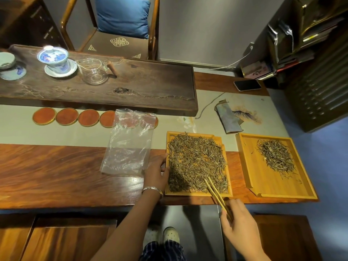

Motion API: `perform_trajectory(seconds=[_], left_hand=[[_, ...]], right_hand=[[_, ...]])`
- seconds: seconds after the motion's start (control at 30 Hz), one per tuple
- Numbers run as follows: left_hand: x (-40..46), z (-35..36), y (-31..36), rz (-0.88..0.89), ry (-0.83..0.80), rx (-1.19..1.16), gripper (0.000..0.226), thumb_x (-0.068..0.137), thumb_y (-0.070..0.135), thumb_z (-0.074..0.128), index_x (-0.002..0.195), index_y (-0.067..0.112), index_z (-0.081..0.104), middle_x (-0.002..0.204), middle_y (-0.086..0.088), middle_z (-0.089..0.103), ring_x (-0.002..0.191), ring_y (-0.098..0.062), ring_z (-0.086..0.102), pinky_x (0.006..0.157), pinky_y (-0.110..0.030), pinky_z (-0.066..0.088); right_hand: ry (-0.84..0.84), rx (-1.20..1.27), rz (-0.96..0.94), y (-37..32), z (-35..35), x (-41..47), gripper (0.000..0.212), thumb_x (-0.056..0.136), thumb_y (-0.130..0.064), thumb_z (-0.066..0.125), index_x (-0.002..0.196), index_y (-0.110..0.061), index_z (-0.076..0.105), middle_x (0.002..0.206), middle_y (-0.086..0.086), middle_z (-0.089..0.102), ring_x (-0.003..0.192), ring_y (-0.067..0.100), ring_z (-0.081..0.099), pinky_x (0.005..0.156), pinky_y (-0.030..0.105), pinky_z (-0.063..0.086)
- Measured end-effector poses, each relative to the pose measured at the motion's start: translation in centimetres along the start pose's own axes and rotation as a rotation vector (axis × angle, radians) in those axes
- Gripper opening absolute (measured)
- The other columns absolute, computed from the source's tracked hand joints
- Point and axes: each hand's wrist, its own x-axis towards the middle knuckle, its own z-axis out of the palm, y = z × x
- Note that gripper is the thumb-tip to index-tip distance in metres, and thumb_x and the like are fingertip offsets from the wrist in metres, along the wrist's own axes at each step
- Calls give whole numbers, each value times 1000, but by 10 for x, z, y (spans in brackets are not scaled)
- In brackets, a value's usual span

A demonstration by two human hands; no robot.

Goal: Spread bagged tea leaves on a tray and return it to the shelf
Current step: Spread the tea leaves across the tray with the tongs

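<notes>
On the bench (56, 166), seen from the head camera, a tray (199, 194) sat near the front edge with tea leaves (195, 161) covering almost its whole floor. Its left rim was held by the left hand (156, 174), the fingers curled against the wood. The right hand (239, 223) pinched bamboo tongs (216, 193) whose tips rested among the leaves at the tray's near right corner. An empty bag (128, 144) lay flat just left of the tray, partly over a row of coasters (66, 116). A second tray (271, 185) stood to the right, apart from the first, with a smaller heap (276, 157) bunched toward its far right.

Judging by the flat bag and the even layer, the emptying was done and the spreading looked nearly finished, with only light levelling near the front. The return to the shelf (320, 91) was not yet done.
</notes>
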Motion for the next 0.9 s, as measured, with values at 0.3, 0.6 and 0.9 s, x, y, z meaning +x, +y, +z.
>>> perform_trajectory(seconds=[0.3, 0.6, 0.9], left_hand=[[1, 0, 0, 20, 33, 27, 37, 82, 5, 59, 116, 18, 63, 111, -3, 66, 102, -16, 59, 93, -28, 45], [-1, 3, -3, 25, 16, 0, 39, 81, 1, 56, 115, 18, 63, 110, 4, 63, 87, 10, 54, 80, 0, 39], [-4, 2, -1, -63, -29, -30, 40, 86, 14, 51, 120, 35, 56, 104, 19, 63, 78, 8, 60, 84, -31, 53]], right_hand=[[-42, -33, -48, -13, 9, 8, 10, 86, -19, 63, 90, -16, 54, 85, -3, 48, 75, 18, 57, 52, 27, 45], [215, -58, -129, -19, -28, 110, 20, 87, -17, 63, 106, -11, 62, 95, 1, 57, 78, 15, 56, 60, 23, 48], [14, -339, -364, -74, -2, 269, 25, 89, -20, 56, 110, -8, 64, 101, 15, 59, 92, 34, 56, 79, 42, 46]])
